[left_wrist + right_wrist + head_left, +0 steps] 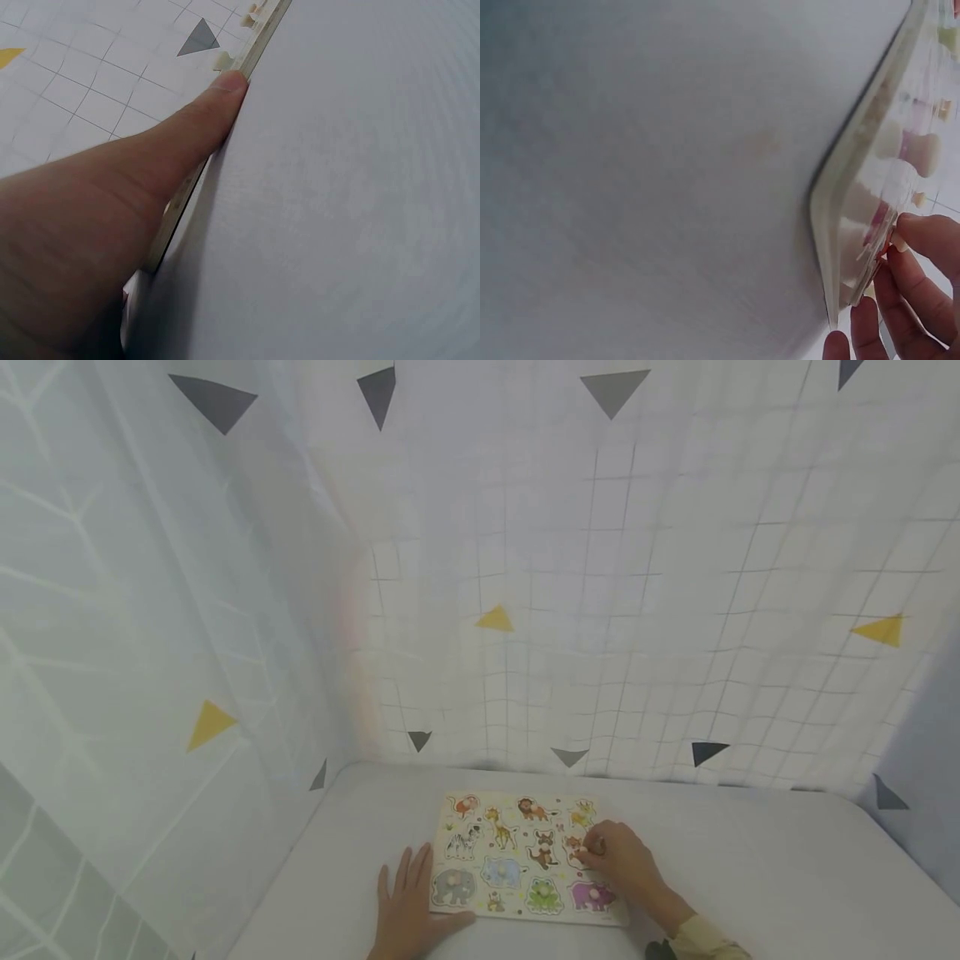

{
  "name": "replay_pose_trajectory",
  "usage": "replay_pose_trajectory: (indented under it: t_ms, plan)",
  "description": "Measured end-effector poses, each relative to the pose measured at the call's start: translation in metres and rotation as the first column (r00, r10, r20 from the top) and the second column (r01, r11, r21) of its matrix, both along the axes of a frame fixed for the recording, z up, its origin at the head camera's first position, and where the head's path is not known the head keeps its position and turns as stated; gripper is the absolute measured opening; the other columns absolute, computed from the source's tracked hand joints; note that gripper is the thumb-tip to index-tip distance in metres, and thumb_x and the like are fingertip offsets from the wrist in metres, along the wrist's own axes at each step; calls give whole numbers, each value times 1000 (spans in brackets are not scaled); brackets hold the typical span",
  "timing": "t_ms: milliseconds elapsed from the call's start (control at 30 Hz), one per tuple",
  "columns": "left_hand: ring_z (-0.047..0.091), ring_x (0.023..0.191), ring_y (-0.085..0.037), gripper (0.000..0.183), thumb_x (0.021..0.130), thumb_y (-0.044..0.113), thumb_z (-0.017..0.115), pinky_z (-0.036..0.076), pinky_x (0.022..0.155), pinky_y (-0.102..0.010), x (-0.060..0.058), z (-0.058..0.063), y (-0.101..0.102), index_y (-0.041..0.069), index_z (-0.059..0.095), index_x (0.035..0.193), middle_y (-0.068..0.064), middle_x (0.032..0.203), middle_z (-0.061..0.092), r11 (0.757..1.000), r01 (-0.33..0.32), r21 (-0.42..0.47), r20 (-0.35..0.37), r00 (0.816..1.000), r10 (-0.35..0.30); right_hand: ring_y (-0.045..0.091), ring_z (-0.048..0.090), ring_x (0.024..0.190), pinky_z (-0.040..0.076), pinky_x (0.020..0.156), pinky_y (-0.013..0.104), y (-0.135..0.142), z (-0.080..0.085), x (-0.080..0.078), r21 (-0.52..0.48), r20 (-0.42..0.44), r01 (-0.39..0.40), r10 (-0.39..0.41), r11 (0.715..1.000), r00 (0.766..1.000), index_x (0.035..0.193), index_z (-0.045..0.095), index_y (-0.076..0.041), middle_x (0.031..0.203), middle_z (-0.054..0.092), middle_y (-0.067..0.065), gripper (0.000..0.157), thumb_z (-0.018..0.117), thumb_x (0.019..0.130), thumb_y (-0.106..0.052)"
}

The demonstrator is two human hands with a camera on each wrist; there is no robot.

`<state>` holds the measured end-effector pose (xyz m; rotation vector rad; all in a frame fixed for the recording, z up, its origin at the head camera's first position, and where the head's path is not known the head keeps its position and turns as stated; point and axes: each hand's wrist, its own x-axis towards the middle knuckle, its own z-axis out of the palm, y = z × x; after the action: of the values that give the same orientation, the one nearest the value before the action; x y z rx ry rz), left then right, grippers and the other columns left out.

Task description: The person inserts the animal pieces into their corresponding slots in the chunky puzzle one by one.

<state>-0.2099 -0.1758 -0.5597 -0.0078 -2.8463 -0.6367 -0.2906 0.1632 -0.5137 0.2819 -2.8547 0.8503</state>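
Observation:
A pale wooden peg puzzle board (495, 800) lies on the white table, filled with animal pieces. My left hand (408, 902) rests at its near left corner, fingers straight along the left side. In the left wrist view the left thumb (199, 116) lies against the board's edge. At the board's right side my right hand (628, 862) pinches an orange animal puzzle piece (574, 846) between thumb and fingertips. The right wrist view shows this piece edge-on and tilted, partly hidden by the fingers (922, 289). Below it sits a purple hippo piece (591, 896).
Other pieces on the board include a grey elephant (453, 888), a green frog (543, 897), a zebra (462, 843), a giraffe (498, 828) and a lion (534, 810). Round pegs stand up from them. Behind the table (750, 860) hangs a white gridded curtain (555, 677) with triangles.

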Motion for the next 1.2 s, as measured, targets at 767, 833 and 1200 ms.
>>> replay_pose_trajectory:
  t_ms: [767,833,1200]
  plan:
    - [27,156,-43,134,62,91,69,9,125,-75,-5,-8,-6,5,34,159,-12,166,39,1000,-6,-21,13,1000,6,15,61,85,57,76,40,-6,4,1,18,4,8,-8,1000,1000,83,72,-15,90,70,-1,14,84,83,-21]
    - [28,156,-43,134,62,92,68,10,125,-74,-5,-9,-7,5,34,159,-12,165,39,999,-7,-32,15,1000,7,15,62,86,58,79,42,-6,2,0,15,17,11,-11,1000,1000,85,72,-14,91,70,-1,14,84,83,-21]
    - [27,156,-43,135,62,92,68,9,125,-75,-6,-15,-10,6,33,159,-12,166,38,1000,-8,-28,30,999,9,14,58,83,55,73,34,-3,0,0,-60,60,-25,29,998,998,88,72,-13,90,66,0,10,78,83,-7]
